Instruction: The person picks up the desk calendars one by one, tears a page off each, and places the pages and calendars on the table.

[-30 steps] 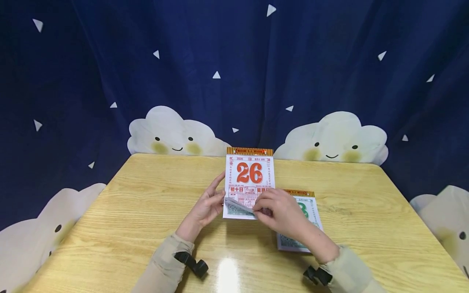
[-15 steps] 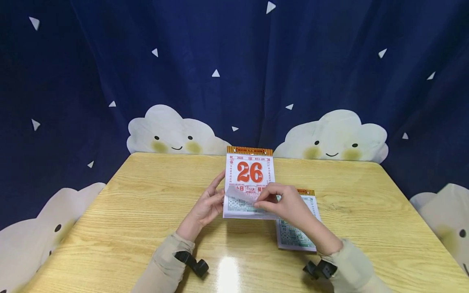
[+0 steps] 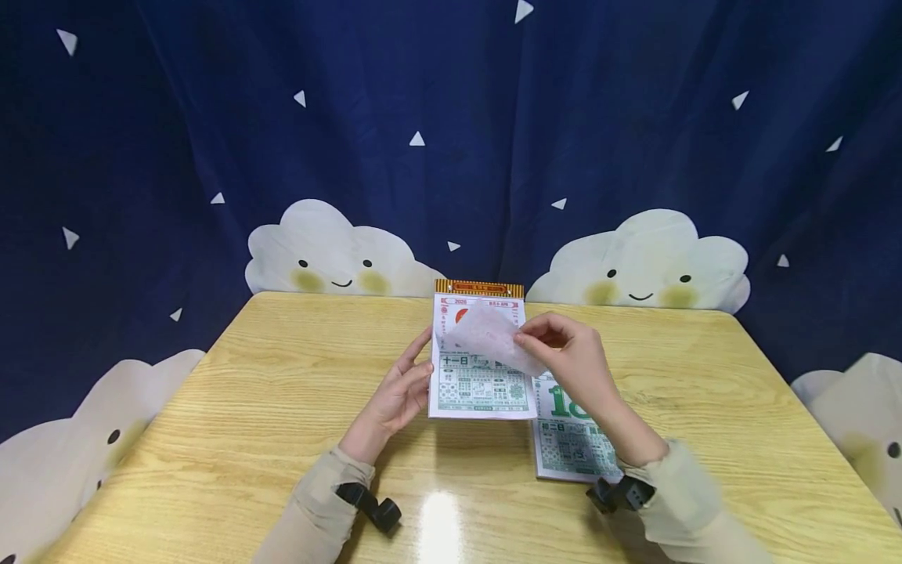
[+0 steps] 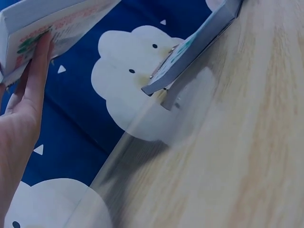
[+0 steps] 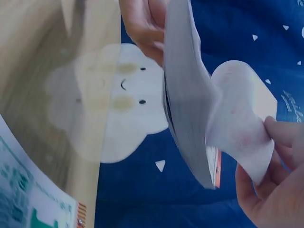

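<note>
A thick tear-off calendar (image 3: 486,392) with a gold-and-red top strip is held up over the table in the head view. My left hand (image 3: 395,395) grips its left edge, thumb at the front edge and fingers behind, as the left wrist view of the hand (image 4: 23,114) shows. My right hand (image 3: 574,356) pinches the lower corner of its top sheet (image 3: 486,333), which is folded upward and covers most of the red number. Green print shows on the page beneath. In the right wrist view, the thin sheet (image 5: 242,114) curves away from the page block.
A second calendar (image 3: 571,454) with a green number lies on the wooden table (image 3: 296,368), partly under my right forearm. Behind the table hangs a dark blue curtain (image 3: 352,117) with white triangles and clouds. Both wrists wear black straps.
My right hand has lifted the top sheet's corner upward, baring the green-printed lower half of the page below. The left hand and the calendar have stayed nearly still.
</note>
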### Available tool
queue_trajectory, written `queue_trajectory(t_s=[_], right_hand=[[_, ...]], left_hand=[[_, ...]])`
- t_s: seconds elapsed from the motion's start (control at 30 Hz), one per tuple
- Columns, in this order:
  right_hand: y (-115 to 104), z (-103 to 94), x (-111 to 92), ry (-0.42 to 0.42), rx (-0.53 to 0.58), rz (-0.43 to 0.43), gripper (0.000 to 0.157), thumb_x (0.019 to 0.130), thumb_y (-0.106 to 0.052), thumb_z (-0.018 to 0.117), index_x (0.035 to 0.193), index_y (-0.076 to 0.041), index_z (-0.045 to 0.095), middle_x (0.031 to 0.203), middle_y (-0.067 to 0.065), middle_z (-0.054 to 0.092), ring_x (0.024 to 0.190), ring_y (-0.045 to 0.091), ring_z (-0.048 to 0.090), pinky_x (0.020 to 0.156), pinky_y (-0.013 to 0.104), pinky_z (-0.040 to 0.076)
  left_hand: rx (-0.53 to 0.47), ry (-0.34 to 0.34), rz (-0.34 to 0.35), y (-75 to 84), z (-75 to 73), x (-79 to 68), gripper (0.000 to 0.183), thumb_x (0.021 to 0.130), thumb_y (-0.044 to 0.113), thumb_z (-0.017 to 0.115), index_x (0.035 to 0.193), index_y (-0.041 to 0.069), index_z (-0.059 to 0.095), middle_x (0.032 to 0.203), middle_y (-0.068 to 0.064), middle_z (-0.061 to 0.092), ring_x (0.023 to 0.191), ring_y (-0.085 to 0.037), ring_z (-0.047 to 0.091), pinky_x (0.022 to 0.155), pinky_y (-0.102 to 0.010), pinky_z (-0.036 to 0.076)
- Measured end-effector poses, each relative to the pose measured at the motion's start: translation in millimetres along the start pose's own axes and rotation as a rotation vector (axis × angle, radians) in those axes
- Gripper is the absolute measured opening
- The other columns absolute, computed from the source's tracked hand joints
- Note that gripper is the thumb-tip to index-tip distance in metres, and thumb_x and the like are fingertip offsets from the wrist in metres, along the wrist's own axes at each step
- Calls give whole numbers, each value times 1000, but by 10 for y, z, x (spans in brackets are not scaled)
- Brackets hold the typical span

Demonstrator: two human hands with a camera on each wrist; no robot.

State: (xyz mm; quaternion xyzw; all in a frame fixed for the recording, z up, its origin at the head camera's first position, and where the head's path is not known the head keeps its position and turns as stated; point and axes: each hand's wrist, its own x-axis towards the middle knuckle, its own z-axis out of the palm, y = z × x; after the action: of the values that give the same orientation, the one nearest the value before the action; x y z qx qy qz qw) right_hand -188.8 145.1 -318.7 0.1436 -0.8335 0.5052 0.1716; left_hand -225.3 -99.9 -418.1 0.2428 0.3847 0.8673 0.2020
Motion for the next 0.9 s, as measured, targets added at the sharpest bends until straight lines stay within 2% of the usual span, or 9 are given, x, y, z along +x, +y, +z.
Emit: queue_trajectory(t_s=[0.1,0.2,0.33,0.47,0.7,0.77,0.9], right_hand=[[23,-91,63,57,-14,-1,13,80,-15,69,86,-4,67,86,8,67,70,6,59,62,15,50],[99,-183,128,99,-26,20,18,81,-22,69,88,-6,67,85,4,65,71,7,58,61,15,49],[10,-292,174,142,-38,52,18,81,-18,68,89,-1,66,78,0,62,66,5,54,56,14,45],[-5,-347,214,156,-2,79,17,81,-13,67,88,3,65,71,-7,59,63,4,52,54,14,43],[251,-390,334,155,42,180,27,81,-22,68,91,3,64,69,-15,58,68,4,53,56,15,45],[292,-415,361,160,69,212,25,81,-23,68,90,1,64,69,-14,58,69,4,54,57,15,46],[345,-505,398,199,186,268,7,82,-19,67,82,-12,64,70,-12,58,66,4,52,56,13,46]], left_hand=[[18,41,-6,-1,15,4,61,92,-3,36,146,20,18,112,-5,63,90,-16,64,78,-31,53],[33,62,0,-12,13,4,61,92,-3,36,145,20,20,108,-4,65,85,-14,65,76,-30,54],[49,92,14,-17,20,3,60,91,-3,36,145,19,22,103,-4,67,78,-12,66,72,-28,54],[51,114,19,-21,19,3,60,90,-5,35,145,16,21,99,-4,68,75,-11,66,69,-26,55],[34,106,37,-32,26,4,60,89,-10,31,144,13,23,98,-5,69,76,-11,66,70,-28,55],[37,99,38,-31,34,7,59,89,-10,32,143,13,25,99,-5,69,77,-12,67,70,-27,55],[50,107,41,-13,40,4,59,89,-10,32,142,15,28,99,-4,69,78,-12,67,70,-27,55]])
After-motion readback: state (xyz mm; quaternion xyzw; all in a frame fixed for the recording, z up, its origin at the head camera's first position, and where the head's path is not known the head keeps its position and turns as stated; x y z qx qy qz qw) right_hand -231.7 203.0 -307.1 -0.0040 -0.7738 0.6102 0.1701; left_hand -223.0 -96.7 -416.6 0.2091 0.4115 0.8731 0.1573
